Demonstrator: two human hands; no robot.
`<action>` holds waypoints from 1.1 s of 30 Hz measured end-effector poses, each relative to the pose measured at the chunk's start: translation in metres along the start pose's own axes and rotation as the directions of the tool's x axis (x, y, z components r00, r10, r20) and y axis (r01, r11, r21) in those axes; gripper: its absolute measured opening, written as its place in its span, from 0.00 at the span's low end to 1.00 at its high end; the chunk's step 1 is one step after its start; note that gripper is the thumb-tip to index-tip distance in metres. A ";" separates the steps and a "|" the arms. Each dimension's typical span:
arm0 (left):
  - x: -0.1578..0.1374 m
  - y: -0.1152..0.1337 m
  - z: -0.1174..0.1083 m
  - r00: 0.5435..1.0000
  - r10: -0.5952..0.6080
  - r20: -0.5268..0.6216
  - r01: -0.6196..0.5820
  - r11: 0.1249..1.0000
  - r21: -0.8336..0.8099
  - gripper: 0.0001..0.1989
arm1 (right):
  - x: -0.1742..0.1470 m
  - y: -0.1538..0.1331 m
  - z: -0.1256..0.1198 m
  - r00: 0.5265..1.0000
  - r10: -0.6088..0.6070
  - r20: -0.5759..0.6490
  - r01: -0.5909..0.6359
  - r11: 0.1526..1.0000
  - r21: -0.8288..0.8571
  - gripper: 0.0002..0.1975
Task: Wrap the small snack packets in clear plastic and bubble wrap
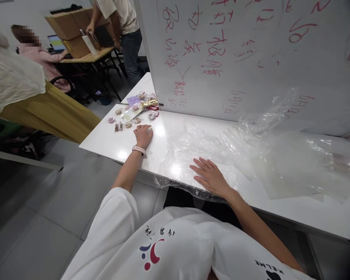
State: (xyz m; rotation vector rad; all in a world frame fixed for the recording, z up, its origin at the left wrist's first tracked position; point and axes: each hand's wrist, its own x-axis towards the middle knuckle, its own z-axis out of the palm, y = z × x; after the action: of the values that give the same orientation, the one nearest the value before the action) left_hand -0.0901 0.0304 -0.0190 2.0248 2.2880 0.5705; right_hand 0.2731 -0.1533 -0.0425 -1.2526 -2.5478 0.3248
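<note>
My left hand, with a pale pink band on the wrist, rests on the white table with its fingers apart and nothing visible in it. Just beyond its fingertips lie several small wrapped pieces, a purple packet and a gold-coloured wrapper. Fingers spread, my right hand lies flat on a thin sheet of clear plastic. The plastic is crumpled, and part of it hangs over the table's near edge.
More clear plastic and flat translucent sheets cover the right of the table. A whiteboard with red writing stands along the back. One person stands close at the left in a mustard skirt; others are at a desk behind.
</note>
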 end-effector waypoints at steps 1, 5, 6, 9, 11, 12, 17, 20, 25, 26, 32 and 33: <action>-0.002 0.000 -0.001 1.000 -0.003 -0.023 0.003 1.000 0.011 0.21 | -0.002 0.003 -0.002 1.000 -0.020 0.002 0.020 1.000 0.012 0.24; -0.002 0.001 -0.005 0.988 -0.154 -0.014 0.155 0.987 0.034 0.28 | -0.005 0.013 -0.008 0.998 -0.069 -0.011 0.069 0.996 0.049 0.22; -0.001 0.002 -0.005 0.987 -0.160 0.017 0.159 0.987 0.029 0.26 | -0.004 0.013 -0.008 0.998 -0.069 -0.014 0.069 0.996 0.048 0.21; 0.000 0.007 -0.005 0.995 -0.094 0.039 0.092 0.995 0.032 0.18 | 0.001 0.004 -0.002 0.999 -0.038 -0.020 0.038 0.999 0.010 0.22; -0.001 0.012 -0.004 0.997 -0.083 0.009 0.082 0.995 0.051 0.14 | 0.005 -0.006 0.003 1.000 -0.016 -0.022 0.016 0.999 -0.028 0.23; -0.002 0.015 -0.004 0.995 -0.100 -0.006 0.100 0.993 0.059 0.14 | 0.007 -0.011 0.006 1.000 -0.010 -0.023 0.009 0.999 -0.042 0.23; -0.004 0.027 -0.016 0.980 -0.200 -0.015 0.199 0.979 -0.045 0.08 | 0.009 -0.020 0.011 1.000 0.000 -0.012 -0.001 0.999 -0.047 0.24; -0.010 0.053 -0.035 0.987 -0.151 -0.060 0.134 0.965 -0.225 0.02 | 0.011 -0.018 0.012 1.000 -0.001 -0.022 0.000 0.999 -0.036 0.24; -0.068 0.142 -0.039 0.970 0.234 -0.070 -0.242 0.875 -0.419 0.08 | 0.014 -0.015 0.006 0.999 -0.026 -0.023 0.026 1.000 0.007 0.23; -0.086 0.158 -0.032 0.934 0.357 -0.037 -0.328 0.808 -0.489 0.08 | 0.011 -0.013 0.003 0.999 -0.027 -0.026 0.028 0.999 0.024 0.23; -0.164 0.180 0.012 0.734 0.629 0.256 -0.483 0.749 -0.454 0.19 | -0.056 0.010 -0.022 0.944 0.222 -0.246 -0.180 0.967 0.180 0.18; -0.164 0.177 0.011 0.691 0.649 0.319 -0.495 0.746 -0.445 0.25 | -0.071 0.013 -0.025 0.918 0.279 -0.282 -0.226 0.952 0.207 0.18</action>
State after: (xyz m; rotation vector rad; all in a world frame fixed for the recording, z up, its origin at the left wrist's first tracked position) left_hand 0.1058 -0.1101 -0.0128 2.3645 1.1683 0.3837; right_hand 0.3329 -0.2002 -0.0338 -1.4427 -2.0542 0.3601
